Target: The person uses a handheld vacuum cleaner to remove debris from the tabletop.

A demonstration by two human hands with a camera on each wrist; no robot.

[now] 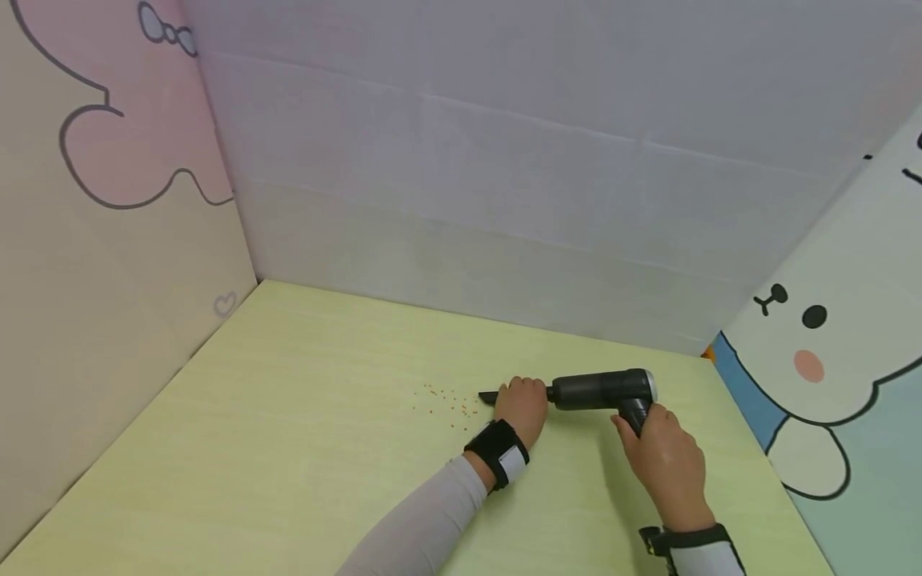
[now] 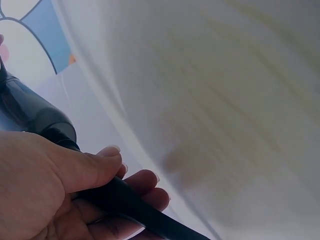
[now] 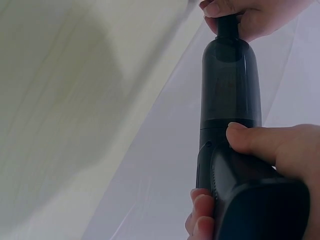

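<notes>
Enclosure: three upright panels stand around the work area. The back panel [image 1: 504, 176] is plain pale grey; the left panel [image 1: 108, 224] carries a pink cartoon outline; the right panel [image 1: 850, 336] carries a white cartoon animal face

Table [image 1: 288, 448]: pale yellow-green surface with a faint wood grain. It carries all items listed below

Handheld vacuum [image 1: 601, 390]: dark grey barrel with a pistol-type handle at the right end and a narrow black nozzle [image 1: 490, 397] at the left end. It lies level, just above the table, right of centre and towards the back panel. The nozzle tip points left and sits just beside the crumbs

Right hand [image 1: 666, 460]: fingers and thumb are curled round the handle. The right wrist view shows the thumb laid across the rear of the body and the fingers wrapped beneath

Left hand [image 1: 522, 404]: fingers and thumb are curled round the nozzle close to its joint with the barrel. The left wrist view shows the black nozzle passing between thumb and fingers. Both wrists wear a black strap

Crumbs [image 1: 446, 400]: a loose scatter of small orange specks on the table, directly left of the nozzle tip

Status (judged): the nozzle is at the right edge of the scatter. Most specks appear still on the table, so pick-up is at an early stage with nearly all of the scatter left
</notes>
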